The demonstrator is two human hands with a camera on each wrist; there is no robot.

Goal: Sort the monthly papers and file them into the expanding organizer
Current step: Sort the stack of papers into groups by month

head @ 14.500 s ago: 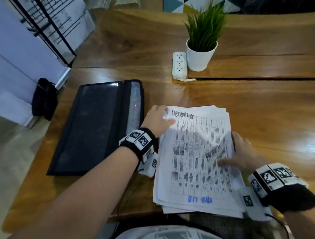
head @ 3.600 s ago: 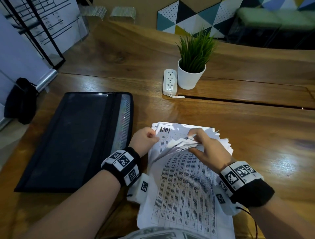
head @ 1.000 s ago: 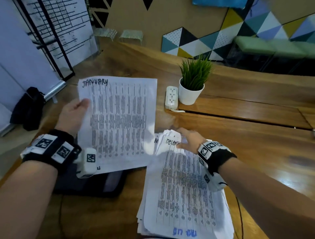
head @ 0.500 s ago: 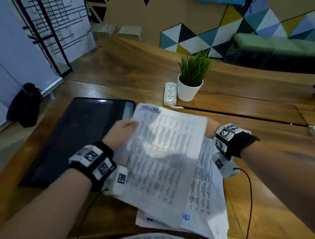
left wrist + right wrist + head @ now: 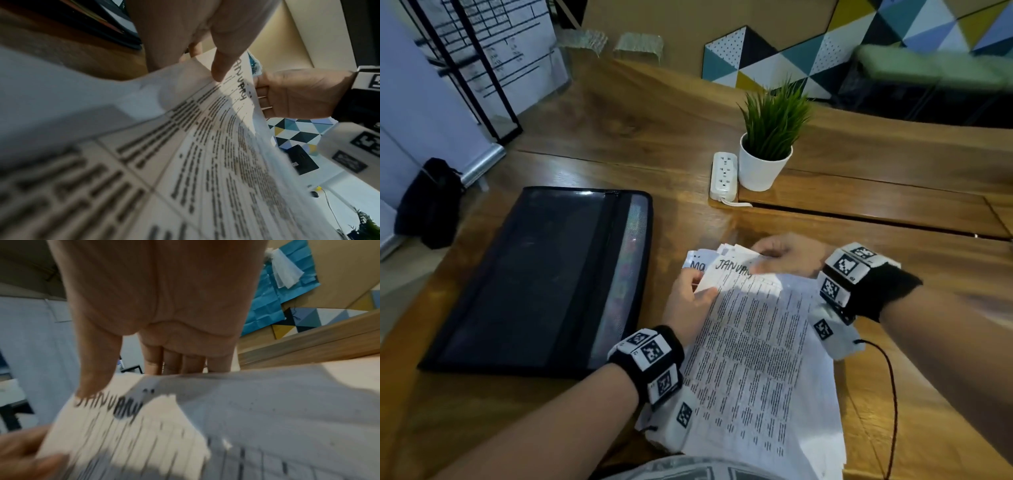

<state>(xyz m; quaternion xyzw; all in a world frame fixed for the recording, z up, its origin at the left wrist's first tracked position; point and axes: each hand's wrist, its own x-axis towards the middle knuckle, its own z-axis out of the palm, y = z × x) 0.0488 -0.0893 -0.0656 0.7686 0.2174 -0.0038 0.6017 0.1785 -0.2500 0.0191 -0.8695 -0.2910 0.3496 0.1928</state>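
Observation:
A sheet headed JANUARY (image 5: pixel 753 346) lies on top of the paper stack (image 5: pixel 822 442) near the table's front edge. My left hand (image 5: pixel 690 298) pinches that sheet's top left corner, thumb on top (image 5: pixel 221 71). My right hand (image 5: pixel 784 255) pinches the sheet's top edge, thumb on the paper (image 5: pixel 92 382) and fingers behind it. Another sheet's corner (image 5: pixel 695 263) peeks out at the stack's upper left. The black expanding organizer (image 5: pixel 541 274) lies flat and closed to the left of the stack.
A potted plant (image 5: pixel 767 147) and a white power strip (image 5: pixel 724 174) stand behind the stack. A raised wooden shelf (image 5: pixel 859 202) runs along the back right. A cable (image 5: pixel 892 394) trails from my right wrist. A black bag (image 5: pixel 431 202) hangs beyond the table's left edge.
The JANUARY sheet, held up over the organizer a second ago, has come down onto the top of the stack. Both hands now hold its top edge.

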